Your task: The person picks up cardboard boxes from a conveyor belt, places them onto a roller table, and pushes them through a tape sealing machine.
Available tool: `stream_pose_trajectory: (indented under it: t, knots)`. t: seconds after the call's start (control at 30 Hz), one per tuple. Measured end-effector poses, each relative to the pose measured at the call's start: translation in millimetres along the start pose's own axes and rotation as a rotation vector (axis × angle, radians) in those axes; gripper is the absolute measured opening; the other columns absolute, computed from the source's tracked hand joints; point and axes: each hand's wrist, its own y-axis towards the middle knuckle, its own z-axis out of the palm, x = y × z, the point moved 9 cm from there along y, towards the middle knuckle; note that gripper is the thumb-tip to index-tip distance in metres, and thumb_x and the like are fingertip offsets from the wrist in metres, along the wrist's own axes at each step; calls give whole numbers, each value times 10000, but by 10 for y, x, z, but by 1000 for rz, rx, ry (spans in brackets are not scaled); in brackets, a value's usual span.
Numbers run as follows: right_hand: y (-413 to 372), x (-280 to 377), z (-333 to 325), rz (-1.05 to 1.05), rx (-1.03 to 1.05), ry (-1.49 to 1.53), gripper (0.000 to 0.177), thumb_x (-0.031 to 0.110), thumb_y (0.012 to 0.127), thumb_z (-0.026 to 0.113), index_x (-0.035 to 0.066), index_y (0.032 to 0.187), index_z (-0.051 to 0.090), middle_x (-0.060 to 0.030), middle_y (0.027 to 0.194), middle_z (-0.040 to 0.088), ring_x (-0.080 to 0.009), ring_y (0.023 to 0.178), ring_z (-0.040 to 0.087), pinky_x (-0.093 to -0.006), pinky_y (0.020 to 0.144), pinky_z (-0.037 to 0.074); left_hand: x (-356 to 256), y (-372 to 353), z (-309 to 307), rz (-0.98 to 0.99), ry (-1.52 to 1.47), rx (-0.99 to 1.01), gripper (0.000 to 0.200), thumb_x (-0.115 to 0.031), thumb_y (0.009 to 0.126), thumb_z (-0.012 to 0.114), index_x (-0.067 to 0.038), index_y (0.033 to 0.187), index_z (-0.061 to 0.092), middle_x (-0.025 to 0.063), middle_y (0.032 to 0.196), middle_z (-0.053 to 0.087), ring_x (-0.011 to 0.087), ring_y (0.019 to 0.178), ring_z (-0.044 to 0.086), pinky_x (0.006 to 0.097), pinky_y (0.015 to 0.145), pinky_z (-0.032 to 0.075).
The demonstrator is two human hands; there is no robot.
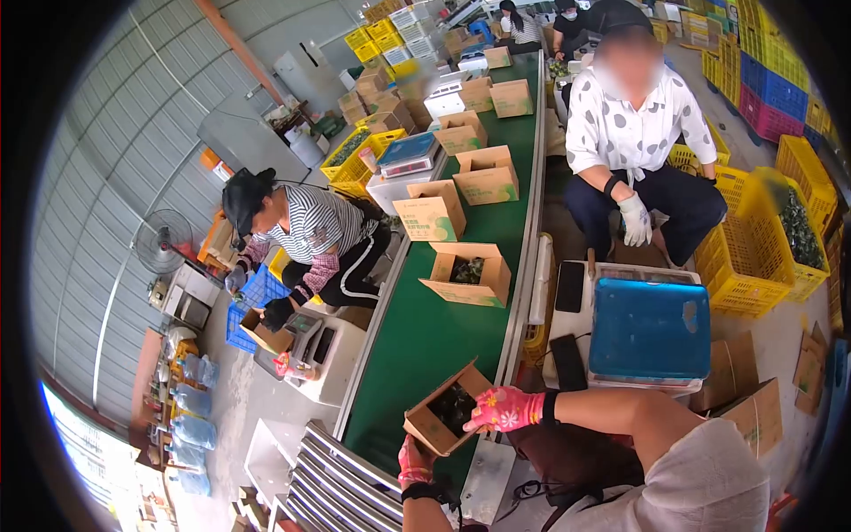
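An open cardboard box (434, 436) with dark contents (454, 406) is tilted over the near end of the green conveyor belt (381, 403). My left hand (415, 461), in a pink patterned glove, is closed around the box's near lower corner. On the box's right side, my right hand (505, 410), in a matching floral glove, has its fingers bent at the rim beside the dark contents. Farther up the belt stands another open box (470, 273) with dark items inside.
Metal rollers (341, 483) adjoin the belt's near end. A blue-topped scale (650, 328) and black phone (568, 359) are at the right. A co-worker (634, 133) sits beyond; another (301, 226) handles a box at left. Yellow crates (745, 257) stand right.
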Motion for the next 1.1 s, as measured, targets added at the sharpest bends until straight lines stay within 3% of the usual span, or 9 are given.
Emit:
stream_pose_trajectory:
  t: [0.17, 0.2, 0.23, 0.33, 0.37, 0.4, 0.77, 1.0, 1.1]
  knots:
    - [365, 333, -156, 137, -32, 34, 257, 312, 887, 551, 206, 1109, 624, -59, 840, 610, -272, 811, 623, -413, 652, 507, -839, -213, -498, 319, 498, -207, 409, -405, 964, 458, -62, 1117, 620, 89, 973, 669, 229, 757, 649, 358, 639, 531]
    - [461, 433, -201, 105, -74, 57, 245, 317, 891, 548, 207, 1096, 625, -53, 842, 611, -270, 807, 624, -416, 636, 507, -962, -337, -568, 328, 256, -227, 363, -380, 952, 523, -38, 976, 643, 60, 857, 666, 171, 757, 631, 304, 683, 517]
    - [583, 569, -239, 80, -49, 74, 229, 311, 886, 552, 206, 1074, 629, -50, 827, 607, -273, 801, 623, -420, 625, 506, -1264, -1041, -61, 356, 324, -158, 433, -411, 967, 470, -23, 1079, 627, 112, 938, 679, 213, 791, 672, 306, 700, 550]
    - [944, 1101, -336, -41, -71, 200, 162, 289, 847, 586, 188, 961, 641, -44, 780, 588, -282, 767, 622, -433, 607, 506, -1469, -1371, -668, 479, 394, -99, 412, -406, 991, 370, -91, 1194, 542, 80, 1002, 663, 212, 784, 680, 325, 558, 571]
    - [1054, 1264, -254, -99, -100, 171, 160, 249, 813, 615, 189, 961, 636, -38, 758, 578, -276, 731, 616, -414, 579, 498, -1595, -1674, -635, 605, 936, -56, 406, -404, 975, 413, -80, 1184, 540, 88, 1016, 662, 227, 805, 677, 352, 636, 576]
    - [1164, 1459, -181, -159, -127, 147, 182, 209, 780, 644, 190, 960, 631, -32, 737, 567, -270, 695, 609, -395, 551, 491, -1654, -1704, -752, 613, 933, -61, 406, -404, 975, 413, -80, 1184, 540, 88, 1016, 662, 227, 805, 677, 352, 636, 576]
    - [2042, 2733, 609, -340, 206, 159, 433, 465, 784, 577, 74, 603, 622, -109, 575, 563, -311, 552, 568, -429, 466, 396, -1373, -2252, -2388, 637, 332, -132, 405, -401, 970, 425, -76, 1182, 542, 93, 1034, 659, 234, 825, 674, 368, 683, 570]
    - [2564, 2629, 1111, -15, 600, 186, 481, 540, 793, 575, 79, 815, 712, -155, 772, 675, -331, 724, 655, -442, 641, 495, -1112, -2232, -2805, 633, -34, -90, 405, -399, 967, 432, -73, 1180, 543, 96, 1046, 657, 239, 838, 672, 378, 713, 565]
    - [2557, 2637, 1111, -142, 287, 136, 458, 538, 781, 608, 91, 816, 704, -149, 755, 660, -326, 660, 646, -464, 599, 485, -1137, -2226, -2949, 643, -174, -75, 405, -398, 966, 435, -72, 1180, 543, 97, 1051, 656, 241, 843, 671, 382, 726, 564]
